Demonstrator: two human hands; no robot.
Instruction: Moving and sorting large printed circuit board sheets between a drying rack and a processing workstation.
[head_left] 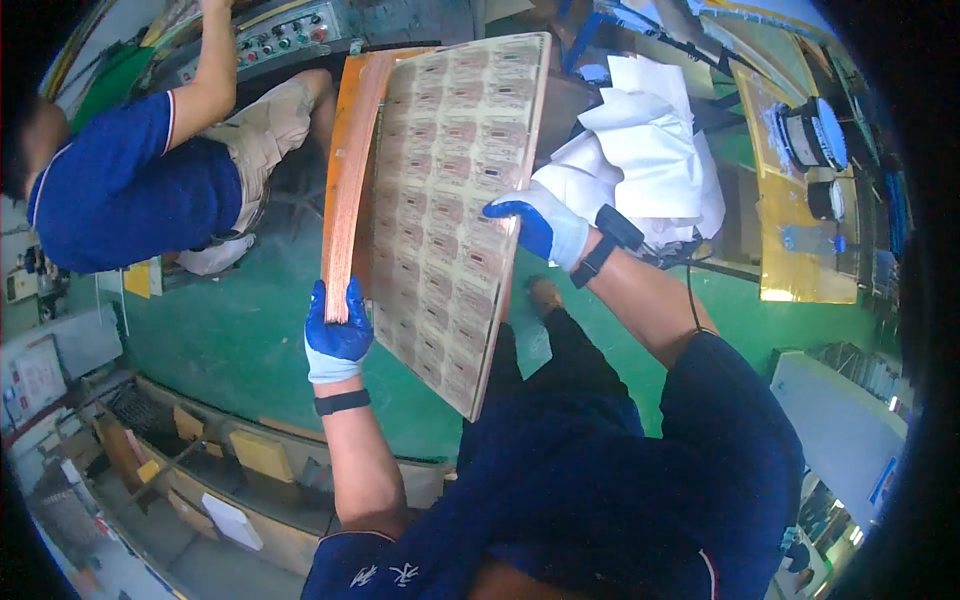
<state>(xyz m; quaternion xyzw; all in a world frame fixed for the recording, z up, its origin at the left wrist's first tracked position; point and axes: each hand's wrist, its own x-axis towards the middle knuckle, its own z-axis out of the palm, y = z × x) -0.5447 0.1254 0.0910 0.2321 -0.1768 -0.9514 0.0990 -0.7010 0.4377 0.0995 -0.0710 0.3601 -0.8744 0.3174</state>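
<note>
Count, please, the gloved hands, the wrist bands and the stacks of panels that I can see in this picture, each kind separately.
Gloved hands: 2, the left hand and the right hand, both in blue and white gloves.
Wrist bands: 2, the left band and the right band, both black.
Stacks of panels: 1, the stack of panels held upright between both hands.
Total: 5

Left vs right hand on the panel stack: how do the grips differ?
The left hand pinches the copper-coloured edge of the stack low on its left side; the right hand lies on the printed face near the right edge, higher up. The left shows its blue palm side, the right mostly white fabric. Both wear gloves and dark wristbands.
</note>
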